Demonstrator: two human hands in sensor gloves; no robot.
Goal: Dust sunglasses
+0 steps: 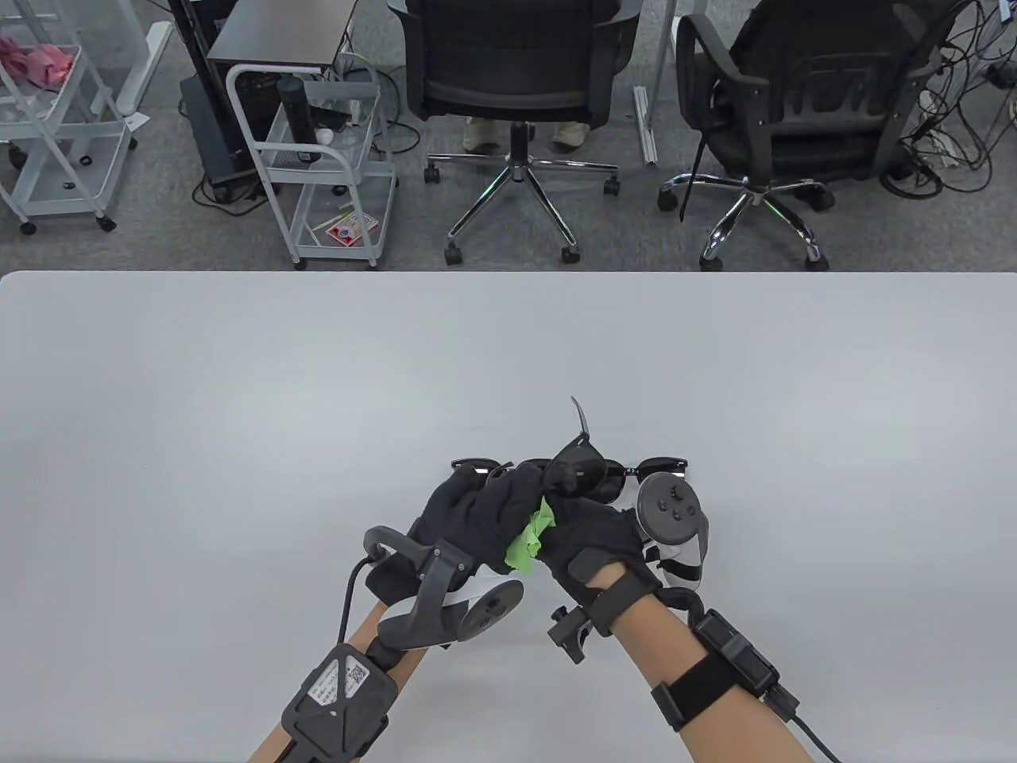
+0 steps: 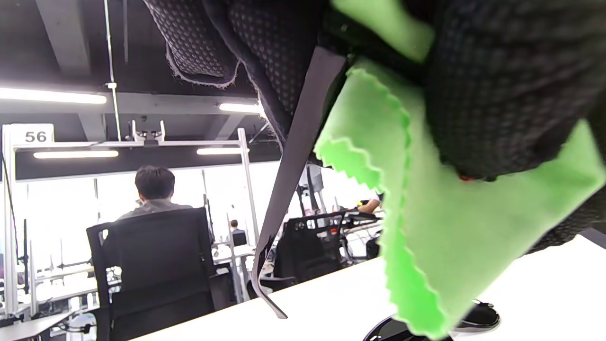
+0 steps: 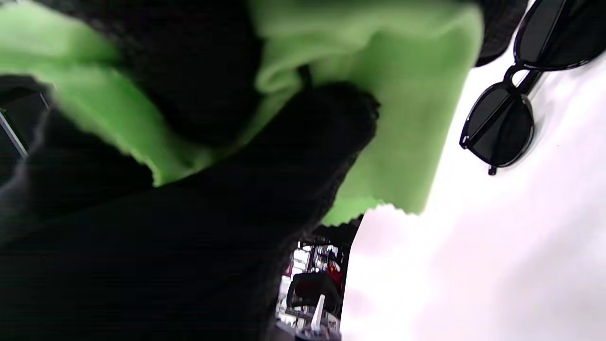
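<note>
The left hand (image 1: 469,509) is coming in from the near left with its fingers curled over the left part of a raised pair of black sunglasses (image 1: 576,473); the left wrist view is showing one dark temple arm (image 2: 293,180) running down out of that glove toward the white table (image 1: 238,397), so I judge this hand is the one steadying the frame. Between the two gloves a lime-green microfibre cloth (image 1: 531,540) with a pinked edge is bunching; both wrist views are showing it wrapped round gloved fingers. The right hand (image 1: 592,540) is sitting just to the right of the cloth, fingers curled and pinching it, with the held lens lying just beyond and above its knuckles; the other temple arm is sticking up and away from the person.

Behind the hands a second pair of sunglasses (image 1: 647,469) is lying flat on the table, its long axis running left to right; the right wrist view is showing its lenses plainly, apart from the cloth.

The coming stroke is turning on this: the held lens is lying just up and forward of the right hand's cloth, so that hand is the nearer for wiping, while the left only needs to be holding the frame steady; whether cloth and lens are touching I cannot tell.
</note>
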